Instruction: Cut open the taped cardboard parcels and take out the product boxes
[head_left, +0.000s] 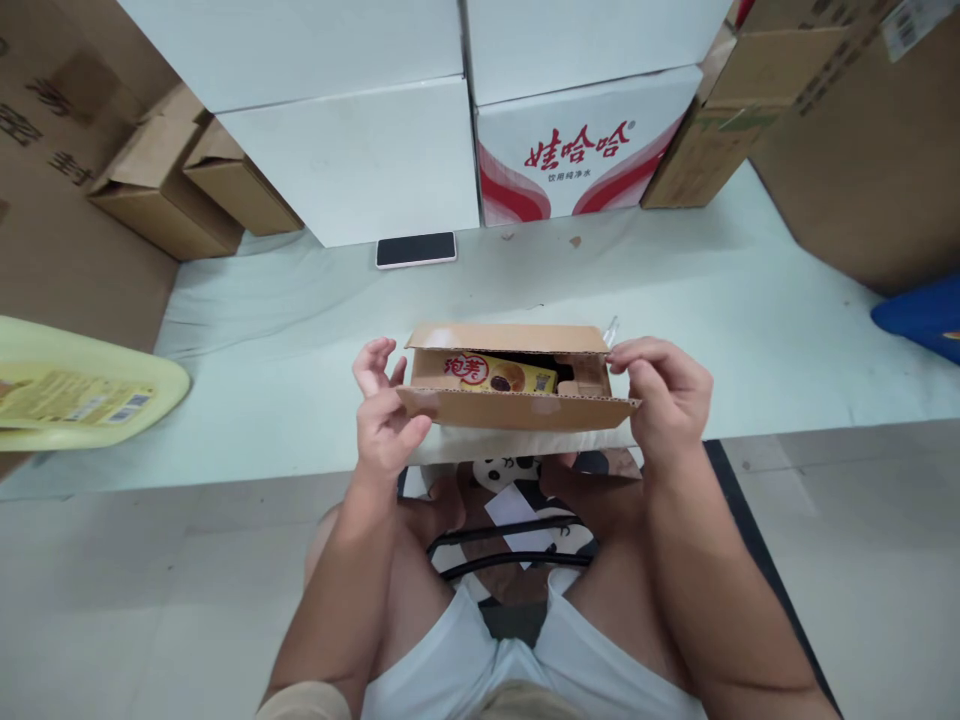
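Observation:
A small brown cardboard box [517, 408] is held above the near edge of a pale green table [300, 340], its flaps partly open. Inside lies a yellow snack packet [501, 374] with red lettering, beside something dark. My left hand [384, 415] pinches the box's left end, with thumb and fingers closed on the near flap. My right hand [664, 395] grips the right end, fingers curled over the top flap's corner.
A phone [416, 249] lies face up at the back of the table. White cartons [352, 150] and a red-printed carton [577, 150] are stacked behind it. Brown boxes [161, 185] stand left and right. A yellow-green tray [82, 395] juts in left; a blue object [922, 315] right.

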